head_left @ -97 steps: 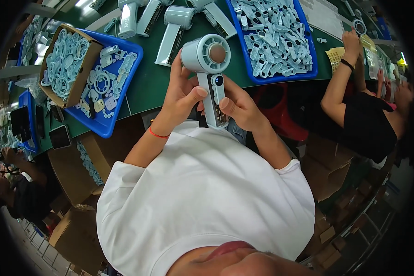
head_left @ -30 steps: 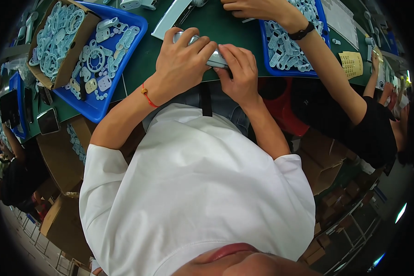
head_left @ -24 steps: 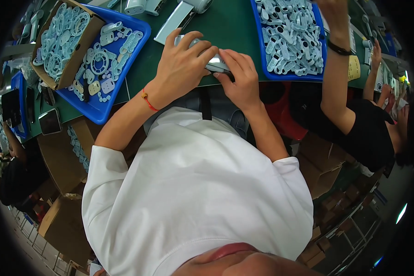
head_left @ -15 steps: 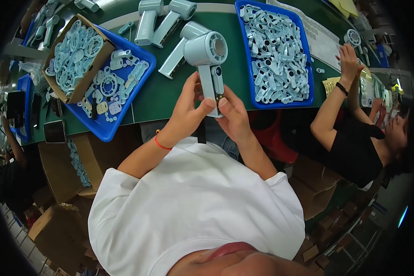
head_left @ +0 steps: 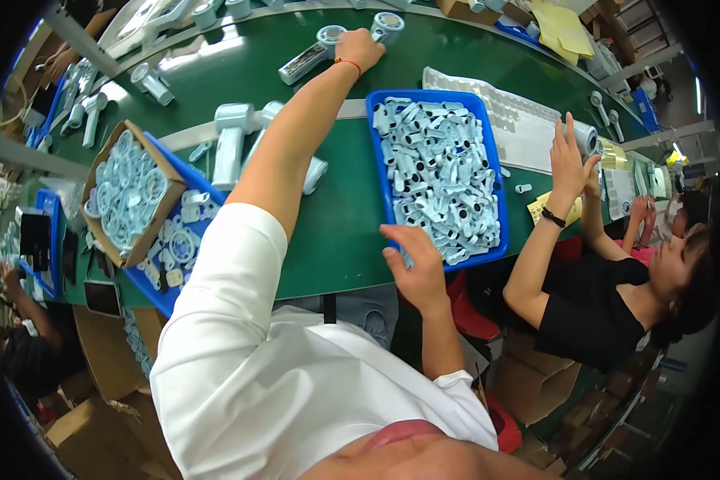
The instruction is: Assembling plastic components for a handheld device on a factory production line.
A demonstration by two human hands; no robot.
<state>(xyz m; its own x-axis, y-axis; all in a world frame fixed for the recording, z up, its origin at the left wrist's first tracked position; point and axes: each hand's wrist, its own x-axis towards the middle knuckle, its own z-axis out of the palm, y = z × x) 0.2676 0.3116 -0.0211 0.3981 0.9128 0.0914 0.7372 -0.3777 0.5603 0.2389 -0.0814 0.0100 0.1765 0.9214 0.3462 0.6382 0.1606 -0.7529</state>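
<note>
In the head view, the blue parts tray [head_left: 502,232] is smooth plastic with rounded corners, heaped with small pale-blue oblong pieces, many showing a dark oval. Beyond it lies a pale-blue fan housing [head_left: 389,25], its head round and glossy; just left of that, an open-handled housing [head_left: 304,63] rests on the smooth green table [head_left: 336,260]. Left of the parts tray, a raw cardboard box [head_left: 154,226] full of ring-shaped pieces stands over a tilted second tray [head_left: 189,173]. The wearer's outstretched left arm partly covers more housings on that side. Right of the parts tray are a whitish textured sheet [head_left: 500,120] and a co-worker's raised hand [head_left: 566,164]. The left hand [head_left: 360,48], beyond the parts tray, is right at the fan housing, fingers bent; whether they clasp it cannot be told. The right hand [head_left: 418,268], at the parts tray's near left corner, holds nothing visible, thumb and fingers spread apart.
</note>
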